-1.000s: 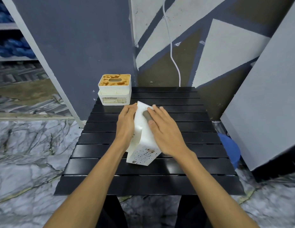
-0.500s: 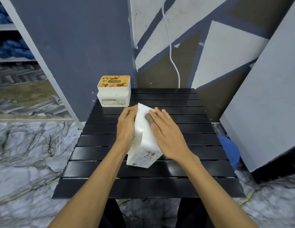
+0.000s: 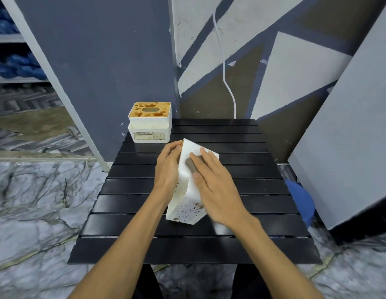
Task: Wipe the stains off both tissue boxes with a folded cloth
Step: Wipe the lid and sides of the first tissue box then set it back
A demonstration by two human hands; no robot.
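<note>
Risk first. The black slatted table (image 3: pixel 252 190) is offering only gapped slats, and the near tissue box (image 3: pixel 187 210), sitting around the table's middle, is balancing tilted on its lower edge rather than lying flat. Any sideways push from wiping is likely to be skidding that edge along a slat or tipping the box over. The second tissue box (image 3: pixel 150 126) is standing upright at the table's far left corner, right at the edge, so a knock there could be sending it off. The right hand (image 3: pixel 213 182) is lying open and flat on the tilted box's upward face, and the left hand (image 3: pixel 168 167) is bracing its left side with fingers laid along it, not clamping. If either eases off, nothing is propping the box. No cloth is showing under either hand, so bare skin may be smearing marks instead of lifting them. Looks: both boxes are white plastic. The far one is carrying broad brown stains (image 3: pixel 142 111) across its top around the slot. The near one is showing a grey oval slot (image 3: pixel 191 164) by the right fingers and fine brown specks (image 3: pixel 194 209) on the end facing the camera.
</note>
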